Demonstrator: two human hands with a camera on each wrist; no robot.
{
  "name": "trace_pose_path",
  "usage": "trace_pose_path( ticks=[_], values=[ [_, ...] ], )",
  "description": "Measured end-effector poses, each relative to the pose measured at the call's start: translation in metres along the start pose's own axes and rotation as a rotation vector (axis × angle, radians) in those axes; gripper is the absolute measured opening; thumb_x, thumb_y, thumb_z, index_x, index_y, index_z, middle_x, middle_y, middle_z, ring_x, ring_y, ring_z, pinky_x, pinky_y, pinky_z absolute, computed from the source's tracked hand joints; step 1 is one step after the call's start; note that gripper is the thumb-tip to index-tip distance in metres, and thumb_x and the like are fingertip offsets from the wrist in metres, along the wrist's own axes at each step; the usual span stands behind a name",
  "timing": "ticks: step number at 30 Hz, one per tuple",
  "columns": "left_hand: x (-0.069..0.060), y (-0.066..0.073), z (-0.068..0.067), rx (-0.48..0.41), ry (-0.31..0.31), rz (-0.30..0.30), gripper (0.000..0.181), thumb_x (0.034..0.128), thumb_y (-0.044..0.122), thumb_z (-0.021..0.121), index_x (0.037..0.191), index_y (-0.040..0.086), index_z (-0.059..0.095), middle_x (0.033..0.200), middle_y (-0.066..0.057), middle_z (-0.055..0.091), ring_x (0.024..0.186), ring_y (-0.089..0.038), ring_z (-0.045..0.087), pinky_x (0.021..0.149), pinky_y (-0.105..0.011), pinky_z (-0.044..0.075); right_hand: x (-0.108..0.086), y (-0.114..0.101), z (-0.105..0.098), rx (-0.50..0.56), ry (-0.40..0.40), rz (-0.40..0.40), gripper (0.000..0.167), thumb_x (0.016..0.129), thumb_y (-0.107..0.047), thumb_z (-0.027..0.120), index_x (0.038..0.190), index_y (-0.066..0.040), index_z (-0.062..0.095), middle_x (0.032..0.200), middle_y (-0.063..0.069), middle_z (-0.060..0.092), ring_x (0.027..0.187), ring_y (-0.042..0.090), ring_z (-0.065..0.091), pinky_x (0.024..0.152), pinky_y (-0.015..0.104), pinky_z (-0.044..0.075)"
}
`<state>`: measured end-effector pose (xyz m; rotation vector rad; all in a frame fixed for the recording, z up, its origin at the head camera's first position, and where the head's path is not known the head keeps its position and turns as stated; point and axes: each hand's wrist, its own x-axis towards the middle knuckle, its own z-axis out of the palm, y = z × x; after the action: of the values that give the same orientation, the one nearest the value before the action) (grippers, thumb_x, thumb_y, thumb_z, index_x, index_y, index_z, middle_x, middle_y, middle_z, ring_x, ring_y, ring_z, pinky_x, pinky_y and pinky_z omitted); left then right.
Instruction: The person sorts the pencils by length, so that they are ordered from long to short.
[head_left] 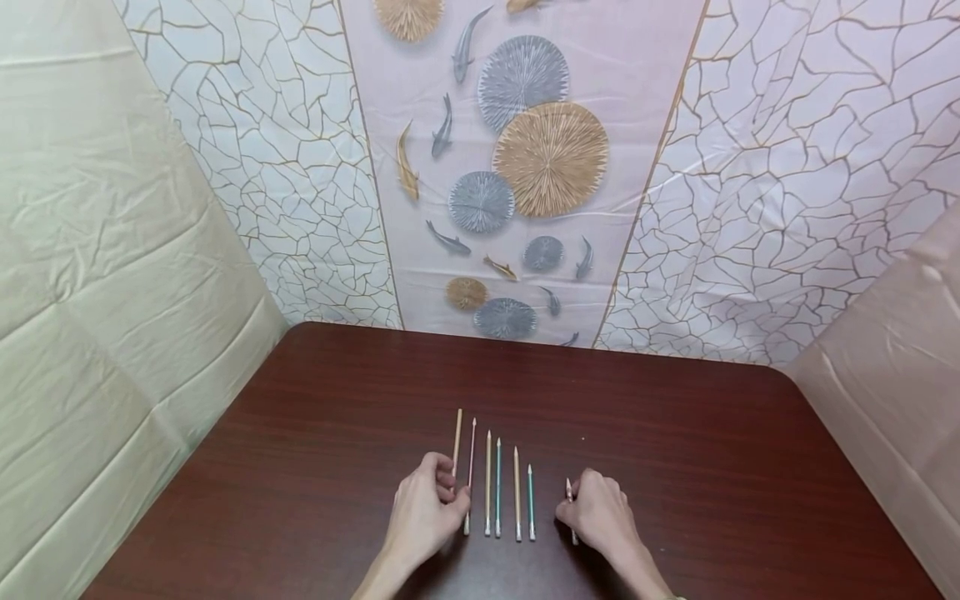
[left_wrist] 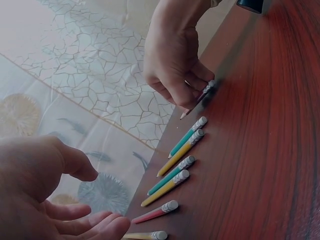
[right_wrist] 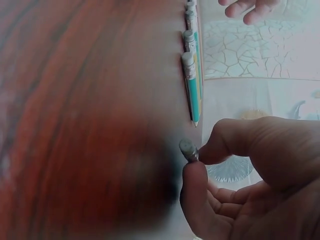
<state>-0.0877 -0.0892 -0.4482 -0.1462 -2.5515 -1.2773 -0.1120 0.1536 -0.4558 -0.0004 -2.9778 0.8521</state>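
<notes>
Pencils lie side by side on the table, eraser ends towards me, shortening from left to right. My right hand (head_left: 600, 512) pinches a short dark pencil (right_wrist: 188, 149) between thumb and fingers at the right of the row. My left hand (head_left: 423, 512) hovers over the row's left end, thumb and fingers apart and holding nothing. Nearest to it are a yellow pencil (head_left: 457, 437), partly hidden by the hand, and a pink pencil (left_wrist: 156, 212). Further right are a yellow pencil (head_left: 488, 483), a green pencil (head_left: 498, 487), another yellow pencil (head_left: 517, 492) and a shorter green pencil (head_left: 531, 500).
The dark red-brown wooden table (head_left: 360, 383) has rounded far corners. Behind it hangs a patterned curtain (head_left: 510, 250), with plain pale cloth (head_left: 97, 292) at the left and more at the right. A tiny pale speck lies beyond the right hand.
</notes>
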Motion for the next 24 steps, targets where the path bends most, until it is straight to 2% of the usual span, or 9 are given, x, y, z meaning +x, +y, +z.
trace_pose_path(
  ticks=[3,6,15,24],
  values=[
    [0.0,0.0,-0.001,0.007,0.004,-0.003,0.031,0.0753,0.011,0.077,0.101,0.003,0.061,0.082,-0.004,0.068,0.067,-0.008,0.065,0.065,-0.033,0.051,0.001,-0.002,0.0,0.027,0.021,-0.015,0.013,0.064,-0.009,0.07,0.073,-0.011,0.061,0.066,-0.003,0.057,0.065,0.023,0.058,0.061,0.048,0.049],
    [0.0,0.0,-0.001,0.007,0.001,-0.011,0.031,0.0749,0.01,0.077,0.101,0.003,0.061,0.083,-0.004,0.068,0.067,-0.008,0.065,0.065,-0.033,0.051,0.002,-0.003,0.0,0.053,0.033,-0.032,0.015,0.065,-0.008,0.07,0.078,-0.009,0.063,0.069,-0.003,0.06,0.066,0.021,0.059,0.064,0.047,0.05],
    [-0.001,0.0,-0.001,-0.001,-0.003,-0.024,0.031,0.0743,0.009,0.077,0.1,0.004,0.06,0.084,-0.003,0.067,0.067,-0.007,0.064,0.065,-0.033,0.051,0.002,-0.008,0.001,0.102,0.025,-0.046,0.015,0.066,-0.008,0.071,0.079,-0.008,0.063,0.066,-0.006,0.058,0.063,0.015,0.056,0.062,0.042,0.05],
    [-0.001,-0.002,-0.001,0.002,-0.001,-0.02,0.03,0.0742,0.009,0.077,0.098,0.004,0.06,0.084,-0.003,0.067,0.067,-0.006,0.064,0.065,-0.033,0.051,0.003,-0.011,0.007,0.1,0.024,-0.057,0.016,0.065,-0.009,0.071,0.079,-0.008,0.062,0.066,-0.005,0.058,0.064,0.017,0.057,0.063,0.044,0.05]
  ],
)
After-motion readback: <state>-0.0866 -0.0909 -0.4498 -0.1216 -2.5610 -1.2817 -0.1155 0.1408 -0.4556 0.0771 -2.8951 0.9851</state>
